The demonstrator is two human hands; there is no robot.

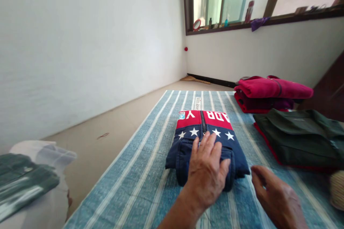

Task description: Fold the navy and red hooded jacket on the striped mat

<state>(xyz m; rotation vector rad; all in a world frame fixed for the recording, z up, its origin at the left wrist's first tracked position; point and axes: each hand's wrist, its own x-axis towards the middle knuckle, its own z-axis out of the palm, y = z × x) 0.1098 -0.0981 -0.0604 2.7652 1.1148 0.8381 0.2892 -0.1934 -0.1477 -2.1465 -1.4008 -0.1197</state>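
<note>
A folded navy-and-red zip jacket (185,150) with white stars and white letters lies in front of me on a blue striped bed sheet (139,171). My left hand (205,170) rests palm down on the jacket's navy part, fingers stretched out over the zip. Just off the jacket's lower right corner is my right hand (276,195). Its fingers are loosely curled, with a small gap by the thumb and nothing visible in them. Whether its fingertips touch the jacket's edge I cannot tell.
To the right lie a folded dark green garment (301,137) on something red and a stack of pink and purple clothes (274,91). A dark garment (24,179) sits on white material at the left. Walls and a windowsill (233,25) with small items stand beyond.
</note>
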